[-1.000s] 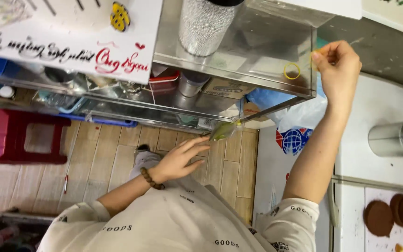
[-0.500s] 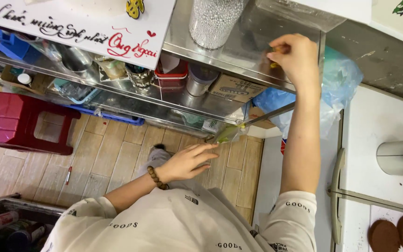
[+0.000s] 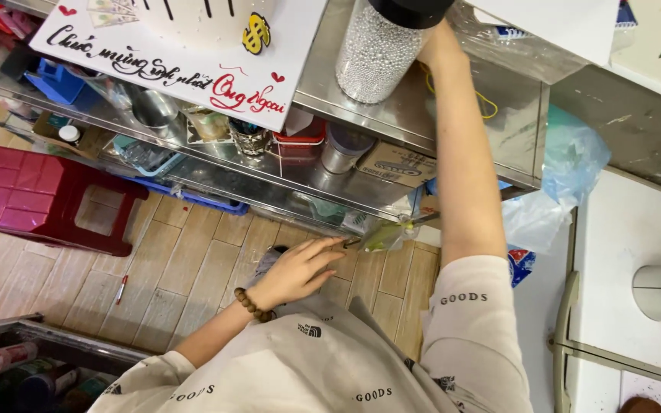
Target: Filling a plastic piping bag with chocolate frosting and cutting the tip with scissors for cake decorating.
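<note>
My left hand, with a brown bead bracelet on the wrist, hangs low over the wooden floor. Its fingertips pinch the end of a small clear piping bag with green filling. My right arm stretches up across the steel table top. My right hand is mostly hidden behind a tall jar of silver beads with a black lid. Whether that hand holds anything cannot be seen. A yellow rubber band lies on the steel beside my forearm.
A white cake board with red and black lettering sits on the table's left part. The lower shelf holds tins, tubs and a cardboard box. A red plastic stool stands at left, a blue plastic bag hangs at right, beside a white counter.
My right hand has moved left along the steel table top, from its right corner to behind the bead jar. My left hand with the green bag has stayed low.
</note>
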